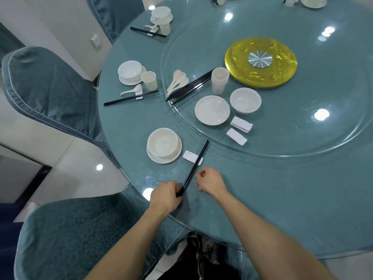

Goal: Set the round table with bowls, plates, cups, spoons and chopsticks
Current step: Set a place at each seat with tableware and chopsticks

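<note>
Only left hand (166,196) grips chopsticks (192,169).

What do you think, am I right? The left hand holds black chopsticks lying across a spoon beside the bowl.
No spoon: the head view shows the left hand holding black chopsticks lying across a white chopstick rest beside the bowl.

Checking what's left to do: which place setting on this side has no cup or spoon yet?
The nearest one, whose chopsticks the left hand holds: only bowl on plate and rest. The middle setting and far setting have both.
</note>
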Demonstrator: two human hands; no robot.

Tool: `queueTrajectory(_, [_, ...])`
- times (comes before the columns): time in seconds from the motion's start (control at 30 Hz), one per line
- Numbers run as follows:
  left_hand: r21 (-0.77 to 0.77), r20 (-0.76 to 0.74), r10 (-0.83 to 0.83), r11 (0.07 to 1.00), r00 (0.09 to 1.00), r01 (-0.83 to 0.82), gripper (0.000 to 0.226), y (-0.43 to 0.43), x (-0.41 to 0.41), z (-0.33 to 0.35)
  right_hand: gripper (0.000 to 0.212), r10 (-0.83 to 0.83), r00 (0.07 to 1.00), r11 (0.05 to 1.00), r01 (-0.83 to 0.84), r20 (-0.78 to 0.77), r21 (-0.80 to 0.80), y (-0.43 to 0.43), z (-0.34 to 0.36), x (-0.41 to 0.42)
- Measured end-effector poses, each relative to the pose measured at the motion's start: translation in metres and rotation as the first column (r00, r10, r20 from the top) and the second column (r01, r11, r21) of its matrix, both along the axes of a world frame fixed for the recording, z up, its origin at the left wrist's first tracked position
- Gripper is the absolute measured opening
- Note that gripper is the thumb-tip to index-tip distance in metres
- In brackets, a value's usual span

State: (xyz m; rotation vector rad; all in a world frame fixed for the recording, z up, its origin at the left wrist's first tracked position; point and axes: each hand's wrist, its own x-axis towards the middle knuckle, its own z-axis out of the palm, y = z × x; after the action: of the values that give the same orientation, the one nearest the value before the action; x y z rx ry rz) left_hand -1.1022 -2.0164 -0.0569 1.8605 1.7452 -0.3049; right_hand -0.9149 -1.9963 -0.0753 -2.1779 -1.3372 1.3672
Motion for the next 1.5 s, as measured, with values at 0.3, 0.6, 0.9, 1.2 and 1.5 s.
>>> queueTrajectory(0.3, [0.002, 0.027, 0.046, 0.999, 0.999, -0.046, 0.026, 0.028, -0.004, 0.013, 0.021, 0.007, 0.999, 1.000, -0.008, 0.038, 0.024, 0.023, 0.015, 0.005])
queueTrajectory(0.6, [0.073, 0.167, 0.072, 0.994, 0.983, -0.085, 0.014, 0.099, -0.007, 0.033, 0.019, -0.052, 0.995, 0.996, 0.046, 0.086, 0.071, 0.063, 0.037, 0.013])
queueTrajectory(0.9, [0.126, 0.221, 0.043, 0.989, 0.974, -0.073, 0.010, 0.162, 0.006, 0.046, 0.023, -0.105, 0.990, 0.987, 0.093, 0.090, 0.130, 0.100, 0.053, 0.033])
queueTrajectory(1.2, [0.101, 0.260, 0.139, 0.980, 0.955, -0.170, 0.009, 0.206, 0.015, 0.051, 0.023, -0.068, 0.994, 0.981, 0.051, 0.084, 0.188, 0.138, 0.057, 0.050])
queueTrajectory(1.5, [0.116, 0.243, 0.157, 0.975, 0.957, -0.190, 0.009, 0.234, 0.009, 0.049, 0.021, -0.042, 0.996, 0.980, 0.025, 0.081, 0.198, 0.158, 0.056, 0.056])
